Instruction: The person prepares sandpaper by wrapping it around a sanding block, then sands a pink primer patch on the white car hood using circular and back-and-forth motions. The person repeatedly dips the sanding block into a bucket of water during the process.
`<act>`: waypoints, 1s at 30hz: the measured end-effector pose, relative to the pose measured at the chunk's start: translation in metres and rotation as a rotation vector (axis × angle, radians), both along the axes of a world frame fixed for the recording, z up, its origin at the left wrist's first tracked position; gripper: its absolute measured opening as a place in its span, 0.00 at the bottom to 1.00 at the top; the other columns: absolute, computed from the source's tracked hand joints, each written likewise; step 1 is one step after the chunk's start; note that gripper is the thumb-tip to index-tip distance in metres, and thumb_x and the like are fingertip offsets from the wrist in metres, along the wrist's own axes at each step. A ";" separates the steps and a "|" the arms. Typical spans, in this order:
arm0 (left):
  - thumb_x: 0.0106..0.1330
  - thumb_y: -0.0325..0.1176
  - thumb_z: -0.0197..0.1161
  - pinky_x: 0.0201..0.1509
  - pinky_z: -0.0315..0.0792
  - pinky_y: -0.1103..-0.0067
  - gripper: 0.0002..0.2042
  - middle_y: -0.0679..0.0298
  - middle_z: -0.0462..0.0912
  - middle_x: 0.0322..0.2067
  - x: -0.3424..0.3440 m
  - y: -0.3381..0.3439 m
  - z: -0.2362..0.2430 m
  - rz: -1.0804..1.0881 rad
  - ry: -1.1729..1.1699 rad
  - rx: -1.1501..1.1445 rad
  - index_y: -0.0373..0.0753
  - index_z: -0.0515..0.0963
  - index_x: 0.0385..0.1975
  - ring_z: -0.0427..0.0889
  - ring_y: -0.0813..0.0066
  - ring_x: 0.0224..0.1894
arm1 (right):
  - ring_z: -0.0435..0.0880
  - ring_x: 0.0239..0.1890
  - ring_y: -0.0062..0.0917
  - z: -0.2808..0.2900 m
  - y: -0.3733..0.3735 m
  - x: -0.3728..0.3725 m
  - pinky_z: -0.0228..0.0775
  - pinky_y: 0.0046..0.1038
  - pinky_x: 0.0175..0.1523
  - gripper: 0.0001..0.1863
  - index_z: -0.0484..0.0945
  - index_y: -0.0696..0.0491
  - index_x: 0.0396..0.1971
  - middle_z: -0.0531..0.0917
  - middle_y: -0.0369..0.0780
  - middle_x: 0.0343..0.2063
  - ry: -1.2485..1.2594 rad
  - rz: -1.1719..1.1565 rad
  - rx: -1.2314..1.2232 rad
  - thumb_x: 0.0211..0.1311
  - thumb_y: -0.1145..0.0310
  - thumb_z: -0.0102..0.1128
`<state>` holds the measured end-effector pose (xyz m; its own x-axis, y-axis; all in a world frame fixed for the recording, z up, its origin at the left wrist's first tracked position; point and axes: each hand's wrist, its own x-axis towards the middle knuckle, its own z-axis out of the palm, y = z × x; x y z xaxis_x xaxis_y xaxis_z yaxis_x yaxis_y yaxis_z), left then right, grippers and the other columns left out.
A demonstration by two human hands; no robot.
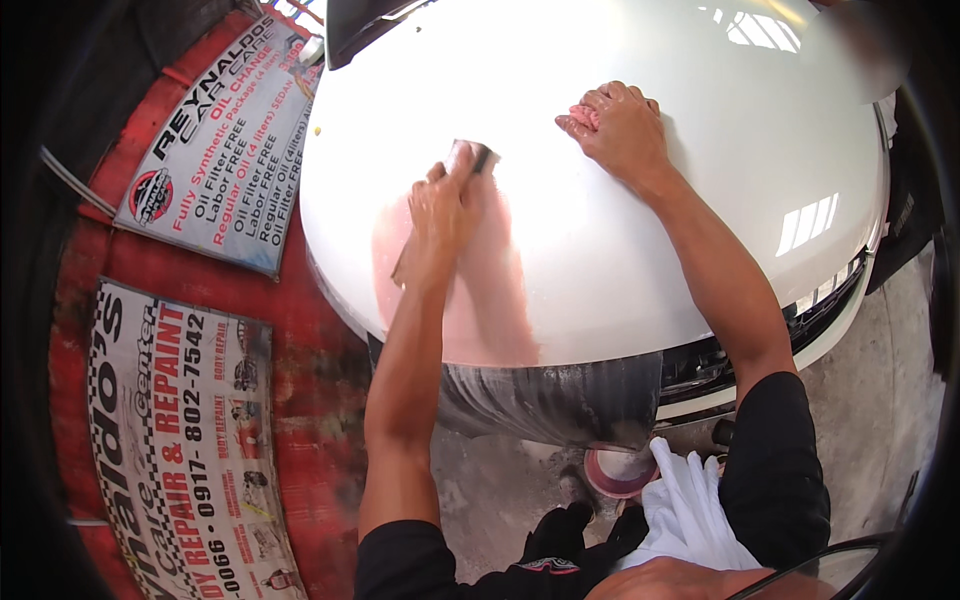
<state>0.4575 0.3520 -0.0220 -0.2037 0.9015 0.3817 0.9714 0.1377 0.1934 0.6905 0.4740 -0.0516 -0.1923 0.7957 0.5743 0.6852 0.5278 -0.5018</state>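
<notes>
A white car hood [600, 270] fills the middle of the view, with a dull pink patch [505, 325] on its left part. My left hand [440, 212] is closed round a long, narrow sanding block [484, 160] and lies over that patch; the block's ends show past the fingers, slightly blurred. Higher up and to the right, my right hand [625, 135] rests on the hood with its fingers bunched round a wet pink sponge [585, 118], mostly hidden in the grip. The hood looks wet and shiny around the right hand.
Below the hood's front edge hangs a dark, smeared panel [560, 400]. A reddish bucket [620, 480] of cloudy liquid stands on the concrete floor by my feet. White cloth [690, 510] hangs at my waist. Printed signs [225, 150] line a red wall on the left.
</notes>
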 end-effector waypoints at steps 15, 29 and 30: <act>0.77 0.42 0.52 0.72 0.64 0.53 0.28 0.45 0.80 0.62 -0.018 -0.080 -0.074 -0.236 0.269 0.033 0.43 0.66 0.76 0.75 0.45 0.67 | 0.80 0.57 0.34 -0.006 0.001 0.023 0.67 0.44 0.63 0.23 0.90 0.49 0.45 0.85 0.40 0.51 -0.070 -0.058 -0.010 0.67 0.44 0.67; 0.76 0.42 0.56 0.72 0.65 0.56 0.27 0.51 0.72 0.71 -0.004 0.007 0.018 0.142 0.031 -0.207 0.47 0.68 0.75 0.73 0.40 0.66 | 0.80 0.54 0.34 0.009 -0.003 -0.003 0.69 0.44 0.59 0.21 0.90 0.49 0.41 0.85 0.40 0.47 -0.071 -0.010 -0.017 0.67 0.45 0.66; 0.76 0.43 0.56 0.72 0.65 0.57 0.28 0.50 0.73 0.70 -0.012 0.009 0.027 0.132 0.025 -0.176 0.47 0.67 0.75 0.72 0.41 0.67 | 0.80 0.54 0.34 0.010 -0.006 -0.011 0.69 0.44 0.58 0.21 0.90 0.48 0.41 0.86 0.40 0.47 -0.015 0.025 -0.003 0.66 0.45 0.66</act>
<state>0.4452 0.3610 0.0048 -0.3165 0.9209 0.2276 0.9470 0.2931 0.1311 0.6798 0.4677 -0.0415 -0.2208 0.7921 0.5691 0.6794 0.5435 -0.4929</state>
